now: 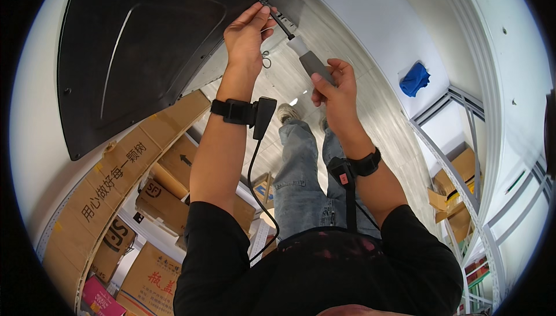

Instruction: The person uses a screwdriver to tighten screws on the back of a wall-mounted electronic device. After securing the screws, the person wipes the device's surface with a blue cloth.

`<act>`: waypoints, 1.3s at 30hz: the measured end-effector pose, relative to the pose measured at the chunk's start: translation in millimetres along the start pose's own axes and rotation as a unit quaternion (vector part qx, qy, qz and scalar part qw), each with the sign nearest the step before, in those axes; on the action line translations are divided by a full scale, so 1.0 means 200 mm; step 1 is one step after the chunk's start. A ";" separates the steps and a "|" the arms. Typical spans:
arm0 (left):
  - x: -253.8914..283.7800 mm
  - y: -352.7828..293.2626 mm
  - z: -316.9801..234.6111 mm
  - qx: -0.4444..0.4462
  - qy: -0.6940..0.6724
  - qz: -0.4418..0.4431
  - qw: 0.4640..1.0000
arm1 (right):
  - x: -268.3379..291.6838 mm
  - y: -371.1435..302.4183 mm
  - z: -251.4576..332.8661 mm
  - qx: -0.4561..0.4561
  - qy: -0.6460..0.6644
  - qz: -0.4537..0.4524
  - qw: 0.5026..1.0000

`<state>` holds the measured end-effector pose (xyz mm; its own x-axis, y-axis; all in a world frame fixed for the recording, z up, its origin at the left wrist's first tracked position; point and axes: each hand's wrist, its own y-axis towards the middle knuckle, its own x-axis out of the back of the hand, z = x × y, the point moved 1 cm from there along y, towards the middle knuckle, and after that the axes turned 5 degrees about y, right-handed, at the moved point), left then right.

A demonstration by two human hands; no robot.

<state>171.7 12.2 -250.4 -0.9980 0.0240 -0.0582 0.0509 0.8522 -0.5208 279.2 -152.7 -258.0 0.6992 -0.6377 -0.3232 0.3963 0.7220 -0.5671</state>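
Floor (370, 99): pale, plank-patterned
Cartons (153, 281): several, brown, printed, lower left
Pink box (99, 296): beside them, bottom corner
Blue bundle (414, 79): crumpled, against white surface (382, 21)
Rack (489, 239): grey, right side, near open carton (461, 165)

One left hand (246, 41) and one right hand (339, 93) are seen, two in all. One grey-handled screwdriver (314, 66) is counted between them, one black panel (156, 50) at far left, and one blue cloth (414, 80) at right. Two wrist straps (231, 111) and two shoes (286, 113) are shown. At near left, at least four brown boxes (142, 272) and one pink package (99, 297) can be counted.
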 end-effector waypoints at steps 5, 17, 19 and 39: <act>0.00 0.00 0.01 -0.009 -0.006 -0.008 1.000 | 0.02 0.00 0.09 -0.112 0.089 0.047 0.989; -0.01 0.00 0.03 -0.018 -0.010 -0.028 0.999 | 0.08 0.03 0.00 -0.042 0.035 0.044 0.998; -0.01 0.00 0.04 -0.021 -0.012 -0.026 0.999 | 0.09 0.03 0.00 -0.048 0.037 0.047 0.997; -0.03 -0.02 0.01 0.008 -0.049 -0.031 0.998 | 0.09 0.06 0.00 0.020 -0.017 0.061 0.998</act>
<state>177.1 8.5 -249.6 -0.9909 -0.0806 -0.1082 -0.0097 0.8422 -0.5391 296.7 -155.7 -270.2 0.7627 -0.5360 -0.3618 0.3306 0.8040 -0.4942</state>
